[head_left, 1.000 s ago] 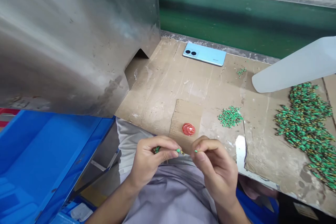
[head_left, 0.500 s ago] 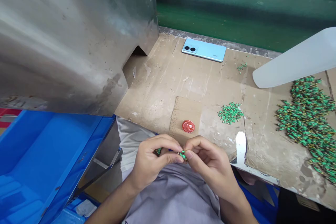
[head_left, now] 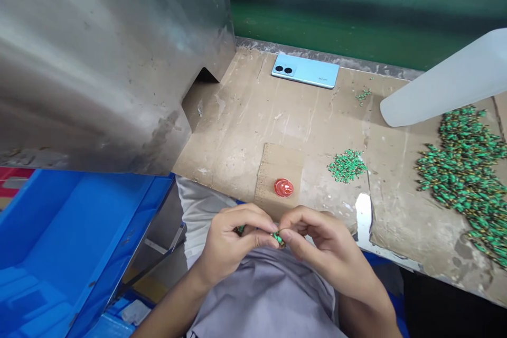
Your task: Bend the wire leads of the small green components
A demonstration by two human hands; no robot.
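Observation:
My left hand (head_left: 232, 243) is closed around several small green pieces (head_left: 278, 239) with brownish-gold ends, and some poke out between thumb and forefinger. More green shows inside the curled fingers. Thumb and forefinger of my right hand (head_left: 327, 245) are pinched together at those same pieces; the fingertips hide exactly what they grip. Just beyond the hands, a small round blob of glossy red paste (head_left: 283, 187) sits on a cardboard scrap (head_left: 282, 158). To the right lies a small pile of green pieces (head_left: 347, 166).
A large heap of green pieces (head_left: 463, 169) covers the bench's right side, beneath a leaning whitish plastic container (head_left: 443, 82). A light blue phone (head_left: 309, 71) lies at the back. A metal housing (head_left: 99, 63) and a blue bin (head_left: 79, 232) stand on the left.
The hands stay together, with the right fingers shifted very slightly at the green pieces. The camera view has moved a little, so the bench things appear slightly higher.

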